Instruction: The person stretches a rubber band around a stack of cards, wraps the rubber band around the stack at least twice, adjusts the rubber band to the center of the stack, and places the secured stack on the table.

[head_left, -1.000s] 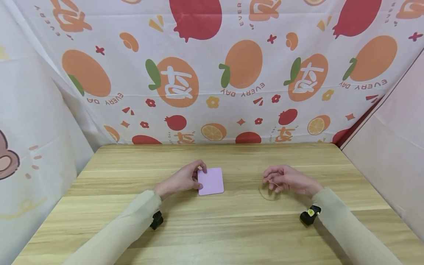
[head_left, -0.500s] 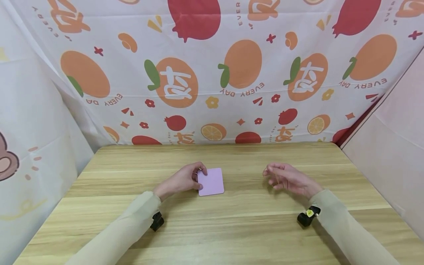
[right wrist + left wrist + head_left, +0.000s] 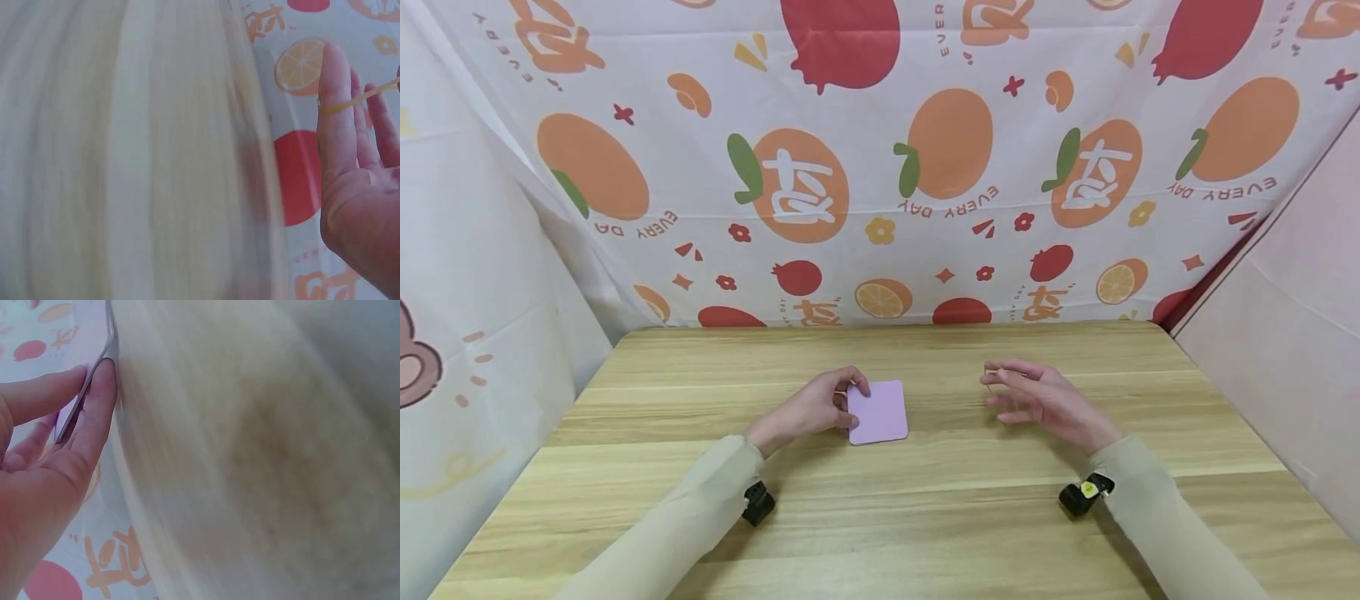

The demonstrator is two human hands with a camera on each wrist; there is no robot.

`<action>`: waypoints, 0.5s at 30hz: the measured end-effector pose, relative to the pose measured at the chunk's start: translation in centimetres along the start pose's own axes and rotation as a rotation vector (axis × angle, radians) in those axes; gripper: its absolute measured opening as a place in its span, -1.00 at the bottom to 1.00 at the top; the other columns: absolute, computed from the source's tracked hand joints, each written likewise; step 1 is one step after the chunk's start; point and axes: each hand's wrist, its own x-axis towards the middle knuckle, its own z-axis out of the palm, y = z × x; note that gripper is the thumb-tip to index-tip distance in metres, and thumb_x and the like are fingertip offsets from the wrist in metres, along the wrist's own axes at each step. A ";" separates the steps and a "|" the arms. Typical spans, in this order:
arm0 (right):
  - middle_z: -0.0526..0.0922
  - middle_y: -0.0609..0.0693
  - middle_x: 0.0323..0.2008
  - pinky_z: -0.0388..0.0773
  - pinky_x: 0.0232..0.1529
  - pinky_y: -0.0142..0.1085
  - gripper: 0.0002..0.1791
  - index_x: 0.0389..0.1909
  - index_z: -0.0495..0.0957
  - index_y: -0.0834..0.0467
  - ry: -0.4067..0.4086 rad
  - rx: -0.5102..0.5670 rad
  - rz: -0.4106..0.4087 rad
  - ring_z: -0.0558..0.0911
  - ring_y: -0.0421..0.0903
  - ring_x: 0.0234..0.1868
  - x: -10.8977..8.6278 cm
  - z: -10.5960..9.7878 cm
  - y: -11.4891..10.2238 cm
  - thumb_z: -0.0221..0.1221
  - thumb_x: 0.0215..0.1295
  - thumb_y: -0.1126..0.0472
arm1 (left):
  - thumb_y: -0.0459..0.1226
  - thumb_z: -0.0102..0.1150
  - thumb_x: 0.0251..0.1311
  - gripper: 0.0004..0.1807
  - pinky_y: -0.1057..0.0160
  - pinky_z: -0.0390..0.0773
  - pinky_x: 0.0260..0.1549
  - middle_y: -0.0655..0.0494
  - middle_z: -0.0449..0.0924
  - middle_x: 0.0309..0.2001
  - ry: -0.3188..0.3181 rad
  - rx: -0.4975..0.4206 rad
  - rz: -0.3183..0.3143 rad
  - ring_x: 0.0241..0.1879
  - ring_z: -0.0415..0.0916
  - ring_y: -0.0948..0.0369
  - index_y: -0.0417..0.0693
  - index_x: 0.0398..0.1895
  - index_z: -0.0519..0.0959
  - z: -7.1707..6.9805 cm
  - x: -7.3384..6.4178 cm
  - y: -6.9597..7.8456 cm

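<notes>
In the head view my left hand (image 3: 816, 408) pinches the left edge of a lilac square card (image 3: 880, 412) with rounded corners. The thumb and fingers grip either face of it, and the left wrist view shows its thin, dark edge between them. To the right, my right hand (image 3: 1045, 400) hovers above the table with its fingers spread and fairly straight. A thin yellowish rubber band (image 3: 359, 100) loops round the nearest digit in the right wrist view and stretches across to the other fingers. Its far end runs out of that frame.
Both hands are over a wood-grain table (image 3: 880, 517). A fruit-print cloth (image 3: 880, 167) hangs behind its far edge, with pale cloths at the left and right sides. A small black camera (image 3: 758, 502) sits on the left wrist, another black camera (image 3: 1078, 498) on the right.
My right hand has moved slightly left and spread its fingers, the rubber band going from a loose hanging loop to stretched across them. My left hand and the card have hardly moved.
</notes>
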 end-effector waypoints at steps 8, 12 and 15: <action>0.38 0.28 0.31 0.61 -0.06 -0.01 -0.44 0.35 0.37 0.13 0.091 -0.107 -0.080 0.54 0.23 0.15 0.3 2.7 -0.3 0.22 0.38 0.12 | -0.65 0.20 0.04 -0.60 0.18 0.58 -0.43 -0.12 0.44 -0.30 0.030 -0.121 0.008 -0.41 0.43 0.11 -0.23 -0.05 0.47 0.0 0.0 -0.7; 0.37 0.27 0.32 0.62 -0.10 0.02 -0.38 0.38 0.35 0.08 0.137 -0.125 -0.133 0.56 0.24 0.12 0.5 3.9 -0.3 0.27 0.32 0.16 | -0.66 0.17 0.05 -0.60 0.13 0.61 -0.42 -0.10 0.42 -0.38 0.040 -0.162 0.010 -0.45 0.42 0.12 -0.25 -0.03 0.46 0.1 -0.2 -0.4; 0.39 0.24 0.31 0.61 -0.11 0.07 -0.36 0.38 0.35 0.05 0.164 -0.136 -0.171 0.56 0.25 0.10 0.6 4.7 -0.4 0.30 0.29 0.21 | -0.66 0.17 0.05 -0.59 0.12 0.62 -0.42 -0.10 0.42 -0.37 0.053 -0.192 0.011 -0.45 0.43 0.12 -0.25 -0.03 0.46 0.2 -0.3 -0.2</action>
